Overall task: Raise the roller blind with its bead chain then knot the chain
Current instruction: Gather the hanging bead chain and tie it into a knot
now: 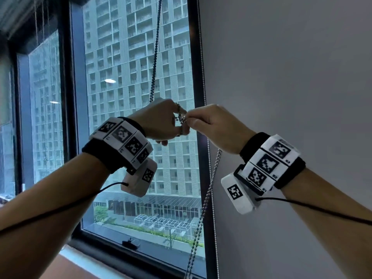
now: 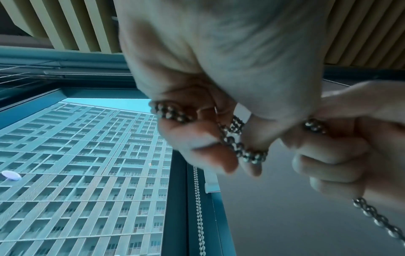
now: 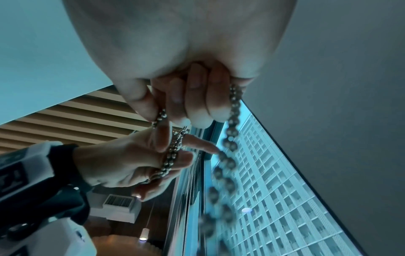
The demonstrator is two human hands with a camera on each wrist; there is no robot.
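Knotting now: my left hand [image 1: 161,119] and right hand [image 1: 213,125] both pinch the bead chain [image 1: 182,117], so I'd keep tension while cinching slowly.

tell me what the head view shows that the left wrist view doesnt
Only the head view: both tagged wristbands, the bead chain rising above the hands and hanging below them, and the street below.

Only the left wrist view: the slatted ceiling and a close look at the chain looped around the left hand's fingers.

Both: the left hand and right hand pinching the chain, a second chain by the window frame, and the tower outside.
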